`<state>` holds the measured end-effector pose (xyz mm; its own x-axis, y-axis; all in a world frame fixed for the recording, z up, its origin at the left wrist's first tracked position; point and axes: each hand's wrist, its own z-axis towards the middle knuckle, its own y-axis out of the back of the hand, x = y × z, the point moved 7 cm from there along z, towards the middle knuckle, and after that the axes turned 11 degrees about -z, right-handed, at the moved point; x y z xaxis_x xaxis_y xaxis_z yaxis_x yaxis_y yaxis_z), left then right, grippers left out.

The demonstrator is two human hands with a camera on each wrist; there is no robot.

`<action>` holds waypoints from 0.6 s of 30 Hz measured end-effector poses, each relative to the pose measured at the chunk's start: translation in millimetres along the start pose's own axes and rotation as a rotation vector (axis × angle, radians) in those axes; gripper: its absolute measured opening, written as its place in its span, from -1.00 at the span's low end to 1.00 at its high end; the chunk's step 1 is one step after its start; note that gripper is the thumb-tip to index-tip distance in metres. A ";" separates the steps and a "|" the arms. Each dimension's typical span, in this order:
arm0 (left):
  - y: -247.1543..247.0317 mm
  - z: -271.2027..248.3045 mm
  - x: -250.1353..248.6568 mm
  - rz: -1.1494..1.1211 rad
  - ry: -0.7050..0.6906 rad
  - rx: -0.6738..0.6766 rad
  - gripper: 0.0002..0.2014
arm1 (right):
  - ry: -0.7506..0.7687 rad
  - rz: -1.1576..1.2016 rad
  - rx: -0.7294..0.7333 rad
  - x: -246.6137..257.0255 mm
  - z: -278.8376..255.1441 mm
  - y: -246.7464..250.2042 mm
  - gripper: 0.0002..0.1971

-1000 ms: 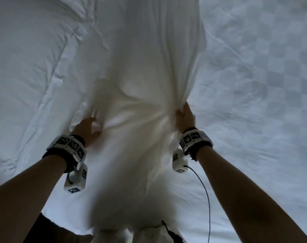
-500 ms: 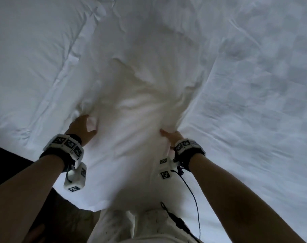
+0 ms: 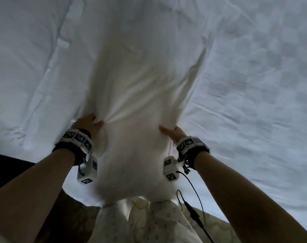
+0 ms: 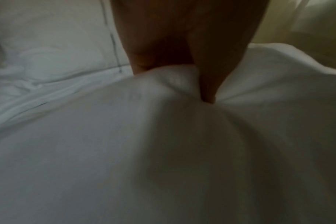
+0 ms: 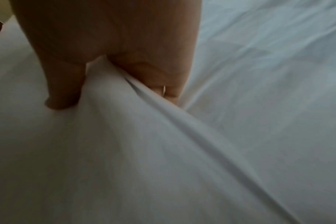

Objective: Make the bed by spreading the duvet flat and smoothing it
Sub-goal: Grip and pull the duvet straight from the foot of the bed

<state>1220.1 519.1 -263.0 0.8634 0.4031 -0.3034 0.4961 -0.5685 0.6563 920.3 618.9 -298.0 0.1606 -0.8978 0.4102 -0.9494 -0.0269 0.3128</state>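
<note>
A white duvet [image 3: 140,81] lies in a long bunched strip down the middle of the bed, its near end hanging over the bed's edge against my body. My left hand [image 3: 89,122] grips a fold on its left side, creases fanning out from the pinch. In the left wrist view the thumb [image 4: 211,84] digs into the duvet [image 4: 144,151]. My right hand [image 3: 170,131] grips the right edge. In the right wrist view the duvet [image 5: 125,151] is pinched between thumb [image 5: 63,91] and curled fingers [image 5: 163,84].
A plain white sheet [image 3: 30,67] covers the bed to the left, and a checker-patterned white sheet [image 3: 263,76] lies to the right. A pillow [image 4: 48,45] shows in the left wrist view. A dark floor [image 3: 7,169] lies beside the bed at lower left.
Both hands have pulled the duvet down and toward me. The raised billow of fabric has dropped onto the bed. More of the bed's near edge and the floor shows.
</note>
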 end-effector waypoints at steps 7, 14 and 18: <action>47.0 -13.0 15.9 -0.286 -0.130 0.226 -0.60 | -0.012 -0.194 -0.046 7.1 -47.3 -21.2 -0.56; 74.5 -18.1 46.8 -0.501 -0.124 0.211 -0.54 | 0.118 -0.010 -0.166 25.1 -73.1 -37.4 -0.47; 67.8 -11.0 65.4 -0.209 -0.145 0.065 -0.50 | 0.121 0.209 -0.089 -3.4 -84.1 -58.0 -0.53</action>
<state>1309.2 514.8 -230.7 0.7434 0.4120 -0.5270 0.6659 -0.5306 0.5245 997.5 660.6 -245.5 -0.0003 -0.8202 0.5720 -0.9388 0.1972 0.2823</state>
